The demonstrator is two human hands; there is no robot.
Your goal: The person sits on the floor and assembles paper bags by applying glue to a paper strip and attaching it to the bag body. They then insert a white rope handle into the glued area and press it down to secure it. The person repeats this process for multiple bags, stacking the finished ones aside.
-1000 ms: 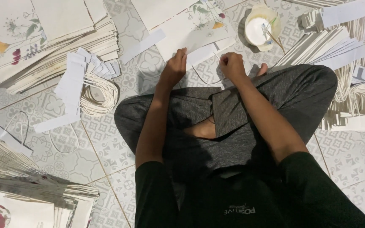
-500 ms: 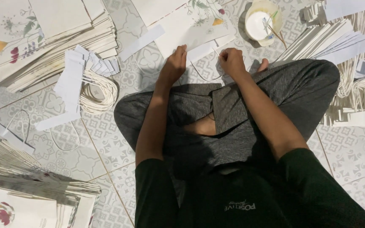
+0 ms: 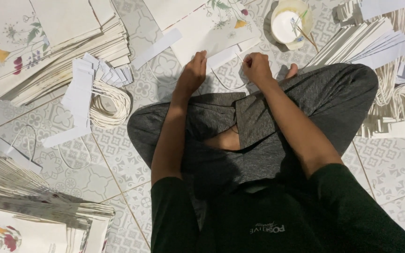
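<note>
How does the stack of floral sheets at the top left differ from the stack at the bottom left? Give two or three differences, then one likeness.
The top-left stack lies flatter, its floral top sheet broadly in view; the bottom-left stack is fanned, showing mostly layered edges. The top-left stack's flowers are yellow and red on thin stems; the bottom-left stack's are purple and red. White paper strips lean against the top-left stack; none touch the bottom-left stack. Both are pale printed sheets on the tiled floor.

Single head-worn view, looking steeply down over the seated person's crossed legs onto the tiled floor (image 3: 118,173). Close range: torso fills the lower frame, both forearms reach toward top centre, paper stacks (image 3: 48,51) crowd the upper-left and lower-left corners.
</note>
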